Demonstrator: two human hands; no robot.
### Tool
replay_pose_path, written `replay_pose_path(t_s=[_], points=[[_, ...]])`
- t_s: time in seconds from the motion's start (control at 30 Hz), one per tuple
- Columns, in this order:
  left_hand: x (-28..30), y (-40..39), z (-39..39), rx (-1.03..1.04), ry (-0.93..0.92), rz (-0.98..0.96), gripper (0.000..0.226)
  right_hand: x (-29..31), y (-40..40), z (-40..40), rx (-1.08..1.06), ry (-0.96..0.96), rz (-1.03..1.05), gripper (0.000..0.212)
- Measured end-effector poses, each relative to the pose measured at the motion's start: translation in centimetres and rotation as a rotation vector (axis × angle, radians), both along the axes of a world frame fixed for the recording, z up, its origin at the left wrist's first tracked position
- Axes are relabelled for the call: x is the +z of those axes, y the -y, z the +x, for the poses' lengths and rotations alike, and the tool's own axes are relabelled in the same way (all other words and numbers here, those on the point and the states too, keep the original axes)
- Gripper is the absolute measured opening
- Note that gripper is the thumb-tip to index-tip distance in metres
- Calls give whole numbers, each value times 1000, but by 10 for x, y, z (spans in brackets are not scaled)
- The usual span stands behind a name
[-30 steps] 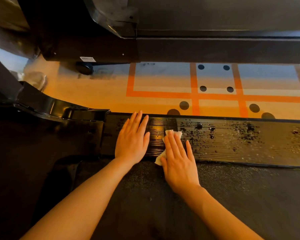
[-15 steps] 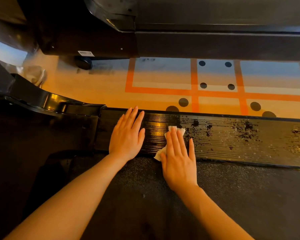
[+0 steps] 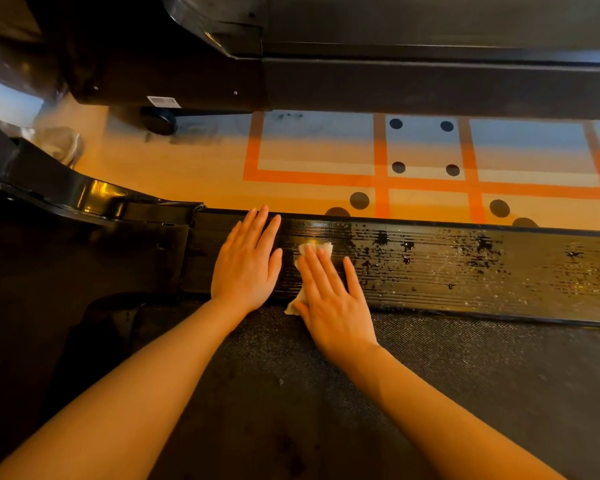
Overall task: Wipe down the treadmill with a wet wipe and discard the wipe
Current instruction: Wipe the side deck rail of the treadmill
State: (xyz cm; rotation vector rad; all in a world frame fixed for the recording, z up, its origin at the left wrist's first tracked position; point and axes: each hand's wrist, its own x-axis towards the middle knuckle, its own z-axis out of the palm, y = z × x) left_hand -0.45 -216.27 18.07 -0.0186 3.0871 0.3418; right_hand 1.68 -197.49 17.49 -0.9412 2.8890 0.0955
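Wipe: white, crumpled, flat on ribbed side rail of treadmill, just beside belt. Right hand presses it down, fingers straight, slightly spread, wipe edges showing past fingertips and thumb side. Left hand rests flat on rail just left, fingers straight, close together. Rail right of hands: wet streaks, pale specks. Beyond rail: floor with orange lines, black dots.

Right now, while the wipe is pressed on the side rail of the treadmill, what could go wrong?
1. The wet wipe sits bunched under the right hand, showing only at the fingertips and the heel, so it may cover little of the rail per stroke.
2. The side rail looks glossy near the left hand, which rests flat there and might slip.
3. Patchy marks further right could stay if wiping stops here.
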Motion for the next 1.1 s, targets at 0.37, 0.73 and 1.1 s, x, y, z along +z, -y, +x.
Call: replay_pose_path(t_s=[0.37, 0.73, 1.1], points=[[-1, 2, 0, -15, 1, 1, 57, 14, -51, -25, -167, 131, -39, 72], [-1, 1, 0, -13, 2, -3, 55, 11, -24, -5, -313, 132, -175, 66], [-1, 0, -1, 5, -1, 11, 63, 16, -36, -65, -373, 154, -114, 65]])
